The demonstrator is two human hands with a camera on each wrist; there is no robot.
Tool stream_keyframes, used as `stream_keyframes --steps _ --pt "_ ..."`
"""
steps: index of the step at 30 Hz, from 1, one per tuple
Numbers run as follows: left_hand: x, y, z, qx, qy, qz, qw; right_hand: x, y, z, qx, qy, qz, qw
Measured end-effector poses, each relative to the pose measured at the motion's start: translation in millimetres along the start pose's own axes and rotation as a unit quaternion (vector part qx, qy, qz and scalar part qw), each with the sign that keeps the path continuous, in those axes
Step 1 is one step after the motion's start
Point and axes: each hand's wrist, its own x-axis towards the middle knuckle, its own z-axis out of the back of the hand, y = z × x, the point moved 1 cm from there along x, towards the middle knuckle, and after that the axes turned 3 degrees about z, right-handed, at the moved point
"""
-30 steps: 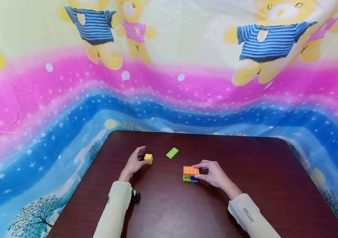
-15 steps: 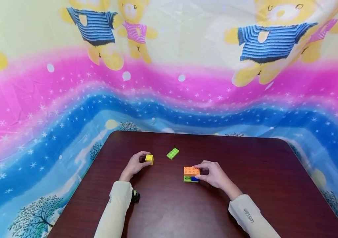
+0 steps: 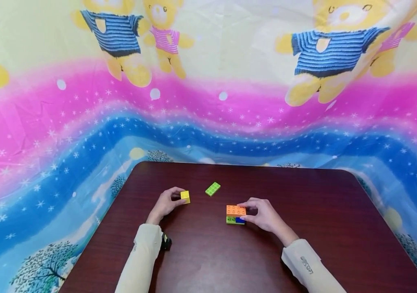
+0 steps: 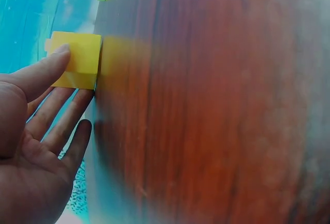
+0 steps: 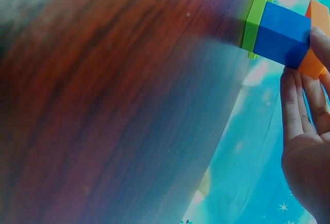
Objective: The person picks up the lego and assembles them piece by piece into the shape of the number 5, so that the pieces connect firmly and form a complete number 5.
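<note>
A yellow brick (image 3: pixel 185 197) stands on the table left of centre, pinched between the thumb and fingers of my left hand (image 3: pixel 165 205). The left wrist view shows the thumb flat on one side of the yellow brick (image 4: pixel 82 61). At the middle, my right hand (image 3: pixel 263 213) grips the right end of a stack: an orange brick (image 3: pixel 235 210) on top, a blue brick (image 5: pixel 282 35) under it, a light green plate (image 3: pixel 229 220) at the bottom. The thumb lies at the orange brick's edge in the right wrist view.
Behind and between the hands lies a loose light green plate (image 3: pixel 213 189). The dark wooden table (image 3: pixel 296 187) has rounded far corners. A patterned cloth (image 3: pixel 223 142) with bears hangs just behind it.
My left hand has closed its fingers on the yellow brick, which has shifted slightly to the right and nearer. My right hand and the stack have stayed in place.
</note>
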Motion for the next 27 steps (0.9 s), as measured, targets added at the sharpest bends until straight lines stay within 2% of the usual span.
stream_keyframes --steps 10,18,27 --pt "-3.4 -5.7 -0.7 -0.010 0.000 -0.002 0.9999 0.2 0 -1 -0.005 -0.004 0.004 1.0000" --pt "-4.8 -14.4 -1.9 -0.015 0.003 -0.023 0.9996 0.5 0 0 0.000 -0.003 0.022 0.9998" --pt "-11.5 -38.7 -6.3 -0.026 0.007 -0.062 0.9977 -0.2 0 0 0.005 0.000 0.015 0.9999"
